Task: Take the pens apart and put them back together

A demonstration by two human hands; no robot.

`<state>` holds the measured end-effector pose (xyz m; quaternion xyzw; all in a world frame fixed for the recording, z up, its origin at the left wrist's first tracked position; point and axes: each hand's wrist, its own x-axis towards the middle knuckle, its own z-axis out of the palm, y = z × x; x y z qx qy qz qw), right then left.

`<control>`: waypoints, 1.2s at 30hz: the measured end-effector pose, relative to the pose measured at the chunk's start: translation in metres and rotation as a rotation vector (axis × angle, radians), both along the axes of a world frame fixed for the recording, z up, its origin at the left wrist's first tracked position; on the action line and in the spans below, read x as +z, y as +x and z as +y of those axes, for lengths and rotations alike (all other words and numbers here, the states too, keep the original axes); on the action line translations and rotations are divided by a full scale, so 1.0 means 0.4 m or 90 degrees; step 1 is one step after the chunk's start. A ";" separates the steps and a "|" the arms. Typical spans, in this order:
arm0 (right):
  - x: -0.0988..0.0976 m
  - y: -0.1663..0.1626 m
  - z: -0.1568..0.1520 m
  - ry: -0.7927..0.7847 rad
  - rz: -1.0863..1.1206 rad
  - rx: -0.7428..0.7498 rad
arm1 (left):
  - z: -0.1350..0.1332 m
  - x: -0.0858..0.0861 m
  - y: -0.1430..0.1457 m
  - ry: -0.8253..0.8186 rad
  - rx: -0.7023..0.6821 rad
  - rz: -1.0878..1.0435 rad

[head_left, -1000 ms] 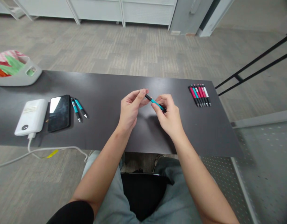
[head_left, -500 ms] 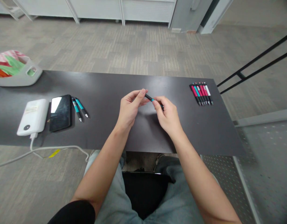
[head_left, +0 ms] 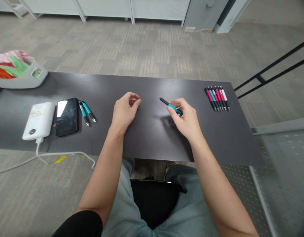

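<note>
A turquoise pen with a black end (head_left: 164, 101) is pinched between the thumb and fingers of my right hand (head_left: 185, 117), tilted just above the dark table. To the left, my left hand (head_left: 124, 112) hovers over the table with loosely curled fingers. A small gap shows by its thumb, and nothing is visible in it. Two turquoise and black pens (head_left: 87, 112) lie farther left beside a black phone (head_left: 67, 117). On the right, a row of several pens (head_left: 217, 98), pink, turquoise and white with black grips, lies side by side.
A white power bank (head_left: 39, 120) with a white cable (head_left: 68, 153) lies at the left of the table (head_left: 147, 138). Behind it stands a white basket (head_left: 31, 80) with colourful cloth or bags. A black metal rail (head_left: 272, 69) is beyond the right edge.
My left hand has let go of the pen and moved left. The pen stays in my right hand, which has shifted slightly right; more of its turquoise barrel shows.
</note>
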<state>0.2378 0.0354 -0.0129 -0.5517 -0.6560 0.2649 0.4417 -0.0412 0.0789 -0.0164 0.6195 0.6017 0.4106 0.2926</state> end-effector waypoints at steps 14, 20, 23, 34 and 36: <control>-0.006 -0.003 0.002 -0.053 0.055 0.051 | -0.005 0.027 -0.021 -0.045 0.029 0.085; 0.033 -0.063 -0.024 -0.263 0.311 0.201 | -0.048 0.091 0.088 -0.127 -0.262 -0.439; 0.055 -0.084 -0.039 -0.321 0.371 0.226 | -0.066 0.092 0.132 -0.158 -0.285 -0.508; 0.024 -0.113 -0.038 -0.070 0.157 0.053 | -0.114 0.019 0.275 0.009 -0.013 -0.564; 0.029 -0.119 -0.049 -0.028 0.119 0.034 | -0.120 0.018 0.289 0.023 0.004 -0.583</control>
